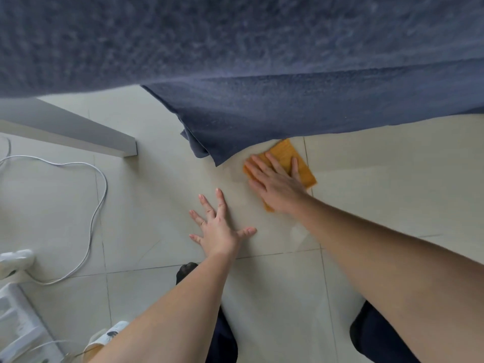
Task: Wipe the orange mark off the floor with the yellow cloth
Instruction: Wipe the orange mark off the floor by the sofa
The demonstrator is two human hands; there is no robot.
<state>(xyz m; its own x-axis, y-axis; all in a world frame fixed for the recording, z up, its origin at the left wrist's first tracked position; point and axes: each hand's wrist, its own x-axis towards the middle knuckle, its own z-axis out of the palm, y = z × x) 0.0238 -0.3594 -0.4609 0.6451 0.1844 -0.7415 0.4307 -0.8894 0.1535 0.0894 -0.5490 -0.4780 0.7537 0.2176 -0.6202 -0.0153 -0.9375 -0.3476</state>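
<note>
The yellow cloth (301, 163) lies flat on the pale floor tiles (392, 179), just below the hanging edge of a dark blue blanket. My right hand (275, 182) presses flat on the cloth, fingers spread, covering its left half. My left hand (220, 226) rests flat on the bare tile to the lower left of the cloth, fingers splayed, holding nothing. No orange mark shows on the floor; whatever lies under the cloth and hand is hidden.
A dark blue blanket (262, 74) fills the top of the view and drapes down close to the cloth. A grey-white furniture edge (78, 134) juts in at left. A white cable (99, 200) loops across the left tiles, near white plastic items (18, 323) and a slipper (104, 336).
</note>
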